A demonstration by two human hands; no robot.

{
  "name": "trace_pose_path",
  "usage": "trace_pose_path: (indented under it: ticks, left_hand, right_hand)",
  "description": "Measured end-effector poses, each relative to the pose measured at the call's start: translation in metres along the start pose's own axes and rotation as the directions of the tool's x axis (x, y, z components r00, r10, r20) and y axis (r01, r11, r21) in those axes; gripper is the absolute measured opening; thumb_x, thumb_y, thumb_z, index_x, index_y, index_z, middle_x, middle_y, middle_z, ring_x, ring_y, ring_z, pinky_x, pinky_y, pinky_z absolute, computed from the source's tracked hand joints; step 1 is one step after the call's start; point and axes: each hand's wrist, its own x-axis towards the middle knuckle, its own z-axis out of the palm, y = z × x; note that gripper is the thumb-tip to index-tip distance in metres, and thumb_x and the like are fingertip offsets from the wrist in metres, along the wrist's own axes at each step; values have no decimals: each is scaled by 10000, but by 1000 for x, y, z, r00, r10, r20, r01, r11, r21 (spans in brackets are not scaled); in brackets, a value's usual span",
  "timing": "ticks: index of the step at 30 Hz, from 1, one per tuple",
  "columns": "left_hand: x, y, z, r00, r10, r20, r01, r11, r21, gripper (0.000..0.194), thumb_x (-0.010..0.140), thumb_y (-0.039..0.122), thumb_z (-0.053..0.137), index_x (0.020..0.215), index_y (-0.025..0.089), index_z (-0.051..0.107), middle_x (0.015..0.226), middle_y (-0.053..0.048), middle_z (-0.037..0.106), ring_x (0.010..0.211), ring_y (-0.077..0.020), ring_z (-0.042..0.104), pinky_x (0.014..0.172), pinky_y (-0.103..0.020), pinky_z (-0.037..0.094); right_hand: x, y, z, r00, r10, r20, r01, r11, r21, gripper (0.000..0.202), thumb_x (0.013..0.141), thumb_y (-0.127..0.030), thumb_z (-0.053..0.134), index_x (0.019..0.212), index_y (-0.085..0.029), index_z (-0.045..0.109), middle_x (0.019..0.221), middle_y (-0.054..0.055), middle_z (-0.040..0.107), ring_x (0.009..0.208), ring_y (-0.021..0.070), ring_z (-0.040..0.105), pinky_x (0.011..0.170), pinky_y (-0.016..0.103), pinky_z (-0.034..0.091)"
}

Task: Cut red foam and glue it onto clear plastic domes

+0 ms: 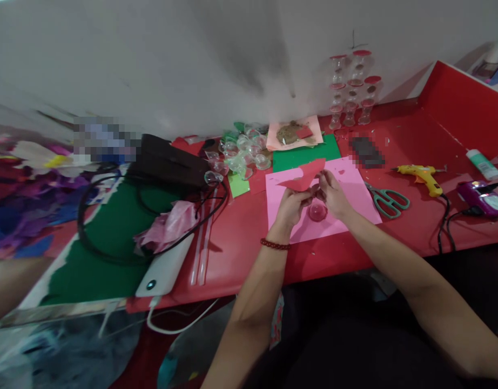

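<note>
A piece of red paper (309,174) is held up over a pink sheet (354,189) on the red table. My left hand (291,208), with a beaded bracelet at the wrist, pinches its lower edge. On the right, my right hand (331,193) grips the paper's other side, fingers closed near the left fingertips. Just below both hands, a small clear plastic dome (317,210) with a reddish rim rests on the pink sheet. Green-handled scissors (389,202) lie beside the sheet, their blades partly under its right edge or hidden by it; I cannot tell which.
Several clear plastic cups (244,151) are heaped behind. Hourglass-like stacks (350,92) stand by the wall. A yellow glue gun (421,175), a bottle (484,165) and a purple device (486,200) are at right. A white power bank (166,267), black cable (81,227) and clear tubes (203,254) lie left.
</note>
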Motion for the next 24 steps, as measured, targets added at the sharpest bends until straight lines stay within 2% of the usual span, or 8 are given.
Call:
trace_pose_path:
  ticks: [5,7,11,18,24]
  left_hand:
    - [0,-1,1,1000,0,0,0,1000,-5,287,657,262,822,844,178,622,625,38,565,518,-59,494,472,-200,335]
    - [0,-3,1,1000,18,3,-18,1000,19,338,634,246,841,882,184,621,641,41,580,533,-61,513,481,-196,353]
    - [-2,-3,2,1000,22,-17,-22,1000,14,335,591,237,853,800,183,597,681,27,620,535,-59,525,515,-211,410]
    - [-3,-4,0,999,43,12,-43,998,34,289,616,234,859,745,176,606,699,6,623,569,-77,548,541,-235,405]
    - [-3,-3,-2,997,34,66,-36,999,28,149,616,160,758,711,160,644,658,-10,624,574,-92,559,567,-249,449]
  right_hand:
    - [-6,-6,3,999,-22,26,24,999,-48,442,827,-645,663,1036,-278,533,898,-27,596,673,89,547,575,219,467]
    - [-9,-8,4,999,-36,25,38,996,-80,460,821,-654,672,1064,-286,542,904,-25,598,679,91,541,579,222,473]
    - [-9,-7,4,1000,-28,12,29,996,-81,449,831,-666,656,1042,-287,541,887,-26,596,629,85,508,537,222,447]
    - [-4,-1,0,1000,14,3,-14,999,-40,533,771,-741,651,1011,-280,531,743,-54,546,572,91,501,492,211,416]
    - [-4,-5,-1,1000,14,-22,-16,999,-52,493,807,-715,627,1039,-292,522,819,-34,581,643,111,545,554,240,482]
